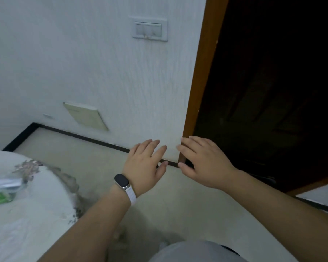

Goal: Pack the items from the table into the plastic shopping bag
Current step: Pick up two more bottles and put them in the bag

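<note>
My left hand [145, 165] and my right hand [201, 161] are stretched out side by side in the air above the floor, fingers straight and spread, holding nothing. A watch on a white strap [124, 183] sits on my left wrist. At the far left is a round table with a white patterned cloth [36, 214]. On its left edge lies a blurred item with a green label and something clear or white over it [0, 191]. No shopping bag can be made out for certain.
A white wall with a light switch panel [150, 29] faces me. An orange-brown door frame [201, 82] opens onto a dark room at the right. Pale floor [178, 205] lies beneath my hands.
</note>
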A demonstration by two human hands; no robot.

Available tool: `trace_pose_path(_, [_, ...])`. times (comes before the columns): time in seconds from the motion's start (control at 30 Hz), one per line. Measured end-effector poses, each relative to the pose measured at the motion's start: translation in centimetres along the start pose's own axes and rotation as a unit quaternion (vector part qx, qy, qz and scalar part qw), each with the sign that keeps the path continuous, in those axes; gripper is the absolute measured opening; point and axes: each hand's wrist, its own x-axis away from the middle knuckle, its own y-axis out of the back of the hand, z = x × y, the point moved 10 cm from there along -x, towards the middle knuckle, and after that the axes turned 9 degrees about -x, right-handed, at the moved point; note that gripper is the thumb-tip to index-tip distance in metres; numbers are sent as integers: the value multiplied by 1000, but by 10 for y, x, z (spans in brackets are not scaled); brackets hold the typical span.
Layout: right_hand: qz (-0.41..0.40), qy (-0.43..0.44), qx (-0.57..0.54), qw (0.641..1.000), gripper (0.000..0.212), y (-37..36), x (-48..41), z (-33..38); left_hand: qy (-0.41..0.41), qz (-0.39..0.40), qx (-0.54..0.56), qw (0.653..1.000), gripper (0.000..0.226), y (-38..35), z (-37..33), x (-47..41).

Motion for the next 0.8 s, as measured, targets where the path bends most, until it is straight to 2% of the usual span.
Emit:
trace_pose_path(0.2, [-11, 74, -20, 997, 54, -16, -93, -13, 61, 1, -25, 998, 44, -26, 65, -33])
trace_pose_path(0.37, [-10, 147, -42, 988, 54, -32, -179, -32, 127, 51, -66, 988, 45, -52, 116, -70])
trace_pose_path(0.6, [29, 255, -75, 964, 56, -36, -287, -36, 221, 59, -147, 962, 46, -39, 176, -117])
trace_pose_path(0.8, [60, 335, -104, 935, 55, -47, -349, -2, 325, 88, -177, 925, 47, -39, 223, -104])
